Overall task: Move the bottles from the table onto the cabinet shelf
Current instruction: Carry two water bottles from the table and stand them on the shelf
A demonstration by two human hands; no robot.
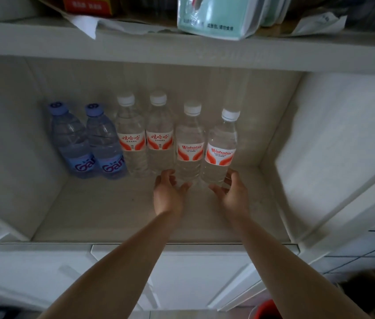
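Head view: six bottles stood upright in a row at the far part of the cabinet shelf (117, 217), a pale, smooth, matte board. From left: two blue-tinted bottles (87, 143) with blue caps and purple-lettered labels, touching each other; then two clear bottles with Chinese labels (146, 139), white caps, red-and-white wrap; then two clear ribbed plastic bottles with red Wahaha labels. Left hand (169, 194) was open, fingers spread and curled, cupped just in front of the base of the third clear bottle (190, 146); thumb near its bottom edge, contact unclear from blur. Right hand (233, 194) was open too, fingers loosely bent around the base of the rightmost bottle (221, 148), fingertips at or touching its lower right side, no firm grip visible. Both forearms reached in from the near edge. These two bottles sat slightly nearer than the other four. Upper shelf (182, 49) held a mint-green packet (216, 17) and an orange box (87, 5).
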